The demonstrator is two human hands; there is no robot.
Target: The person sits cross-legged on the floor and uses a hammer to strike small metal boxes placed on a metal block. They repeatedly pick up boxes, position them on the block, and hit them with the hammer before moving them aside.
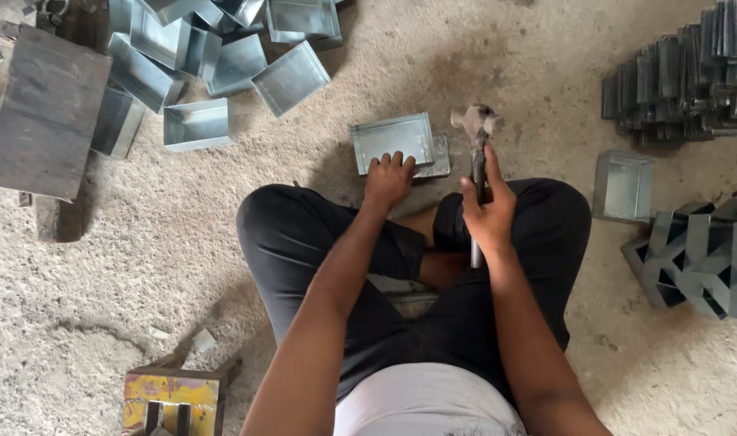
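the person sits cross-legged on the concrete floor. the left hand lies flat, fingers together, pressing on the near edge of a shallow sheet-metal box that sits on a small steel block, just past the knees. the box's long axis runs left to right, its open side up.

the right hand is clamped around the handle of a hammer. the handle points away from the body, and the head hangs in the air just right of the box, level with its far right corner. so the box lies to the left of the hammer head and a little nearer; the left hand touches it, while the hammer stays apart from it.

a heap of similar boxes lies far left beside a dark steel plate. folded blanks are stacked far right, with one upright box and dark angular pieces near right. a yellow stand sits near left.
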